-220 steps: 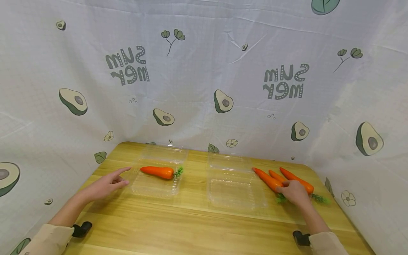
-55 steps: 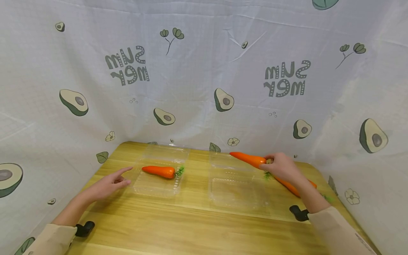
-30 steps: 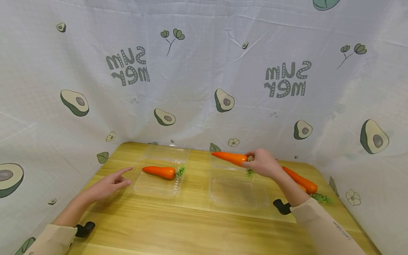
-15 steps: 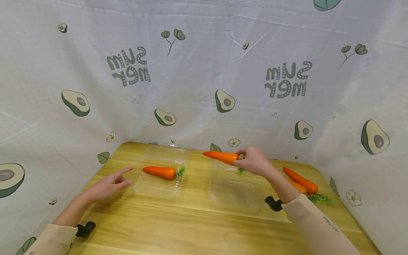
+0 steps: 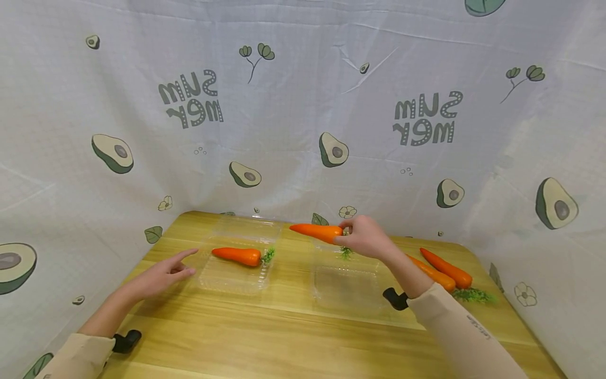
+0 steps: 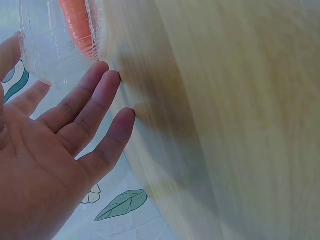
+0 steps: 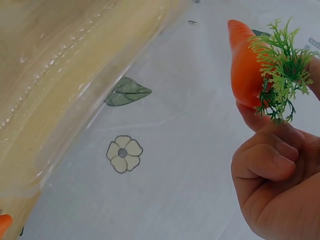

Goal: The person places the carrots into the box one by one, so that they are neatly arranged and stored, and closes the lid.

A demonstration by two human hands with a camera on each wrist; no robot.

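Observation:
My right hand (image 5: 365,238) pinches a carrot (image 5: 316,232) by its thick leafy end and holds it above the back of the right clear plastic container (image 5: 347,305). The tip points left; green leaves (image 7: 282,70) hang below my fingers in the right wrist view. My left hand (image 5: 161,273) holds nothing, its fingers spread beside the left clear plastic container (image 5: 227,287). Inside that container lies another carrot (image 5: 236,256), leaves to the right. In the left wrist view, my left fingertips (image 6: 122,120) are near the table edge and the container's side.
On the right of the wooden table (image 5: 265,337) lie two more carrots, one at the outside (image 5: 445,267) and one partly behind my right forearm (image 5: 435,275). Both containers have their lids folded back. A white printed cloth (image 5: 284,116) hangs behind the table.
My right hand has picked a carrot from the group at the right and carried it up and left over the right container. My left hand has stayed nearly in place.

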